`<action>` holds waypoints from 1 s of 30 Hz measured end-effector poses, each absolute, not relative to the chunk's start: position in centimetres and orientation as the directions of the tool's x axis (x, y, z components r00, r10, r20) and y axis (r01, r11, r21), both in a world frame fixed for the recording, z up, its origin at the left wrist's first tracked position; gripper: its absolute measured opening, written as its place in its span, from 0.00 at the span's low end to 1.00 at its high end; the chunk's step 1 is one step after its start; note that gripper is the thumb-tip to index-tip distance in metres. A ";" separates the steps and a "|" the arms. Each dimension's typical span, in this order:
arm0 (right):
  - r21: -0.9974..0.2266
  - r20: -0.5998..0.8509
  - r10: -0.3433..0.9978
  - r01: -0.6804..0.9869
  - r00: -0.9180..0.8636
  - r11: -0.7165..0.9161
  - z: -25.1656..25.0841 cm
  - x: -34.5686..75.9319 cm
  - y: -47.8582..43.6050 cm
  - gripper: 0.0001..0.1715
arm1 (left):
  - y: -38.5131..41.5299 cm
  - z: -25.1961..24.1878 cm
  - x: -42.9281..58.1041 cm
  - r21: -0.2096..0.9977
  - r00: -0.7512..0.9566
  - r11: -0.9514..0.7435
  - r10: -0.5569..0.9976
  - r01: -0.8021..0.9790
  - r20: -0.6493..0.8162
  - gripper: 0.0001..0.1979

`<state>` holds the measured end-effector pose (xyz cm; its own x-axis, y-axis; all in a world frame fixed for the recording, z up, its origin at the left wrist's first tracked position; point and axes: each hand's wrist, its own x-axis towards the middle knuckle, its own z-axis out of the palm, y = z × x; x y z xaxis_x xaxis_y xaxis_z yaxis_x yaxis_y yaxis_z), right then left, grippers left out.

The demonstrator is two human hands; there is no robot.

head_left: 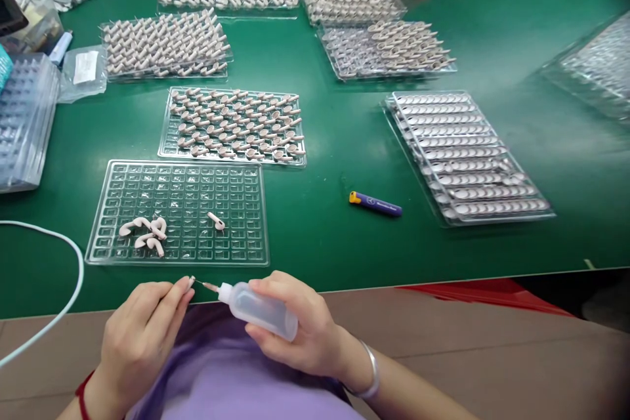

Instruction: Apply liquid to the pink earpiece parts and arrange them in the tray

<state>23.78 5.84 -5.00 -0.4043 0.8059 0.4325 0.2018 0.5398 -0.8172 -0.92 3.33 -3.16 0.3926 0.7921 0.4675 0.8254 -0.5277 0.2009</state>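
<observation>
My left hand (pixel 145 331) pinches a small white earbud part (pixel 191 281) near the table's front edge; most of it is hidden by my fingers. Wrapped round a translucent squeeze bottle (pixel 263 310) is my right hand (pixel 300 315). The bottle lies tilted on its side, and its needle tip (pixel 207 285) points left at the part, very close to it; I cannot tell whether they touch. Just beyond my hands lies a clear compartment tray (pixel 236 210). Several earbud shells (pixel 156 228) sit in a loose group at its left, and a single earbud shell (pixel 216 221) lies farther right.
Behind stands a tray of earbud shells (pixel 239 125), with more filled trays (pixel 165 44) farther back. To the right are a purple lighter (pixel 375 204) and a tray of white oval pieces (pixel 470 154). A white cable (pixel 73 246) curves at left, near stacked plastic trays (pixel 24 121).
</observation>
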 end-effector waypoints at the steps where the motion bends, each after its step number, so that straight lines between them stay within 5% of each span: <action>1: -0.855 0.398 0.835 0.177 -0.380 0.488 -4.9 23.9 5.8 0.26 | 3.2 -3.1 -0.9 0.228 0.369 -0.513 0.803 0.827 0.467 0.18; 8: -0.971 0.196 0.929 0.070 -0.314 0.229 -4.9 22.9 4.8 0.27 | 1.2 -2.3 0.3 0.628 0.105 -0.312 0.933 0.713 0.345 0.13; 10: -0.954 0.253 0.912 0.076 -0.323 0.292 -5.1 22.2 4.5 0.27 | 0.4 -2.4 0.7 0.762 0.018 -0.158 0.982 0.629 0.189 0.09; 13: -0.884 0.396 0.860 0.121 -0.321 0.452 -5.5 21.2 4.2 0.24 | -0.5 -2.8 1.4 0.896 -0.107 0.253 0.967 0.365 -0.230 0.09; 15: -0.817 0.483 0.815 0.170 -0.322 0.551 -5.9 20.9 4.0 0.20 | -0.8 -3.3 2.0 0.844 -0.116 0.521 0.853 0.125 -0.509 0.14; 18: -0.723 0.561 0.759 0.250 -0.332 0.644 -6.3 20.6 4.0 0.14 | -0.9 -4.2 2.7 0.691 -0.072 0.709 0.689 -0.142 -0.722 0.22; 22: -0.667 0.584 0.738 0.319 -0.338 0.673 -6.4 20.5 4.0 0.11 | -0.8 -5.0 3.3 0.581 -0.031 0.763 0.598 -0.283 -0.801 0.25; 30: -0.685 0.561 0.757 0.327 -0.334 0.651 -6.9 20.4 3.7 0.11 | -0.6 -5.3 3.0 0.584 0.014 0.775 0.604 -0.240 -0.797 0.24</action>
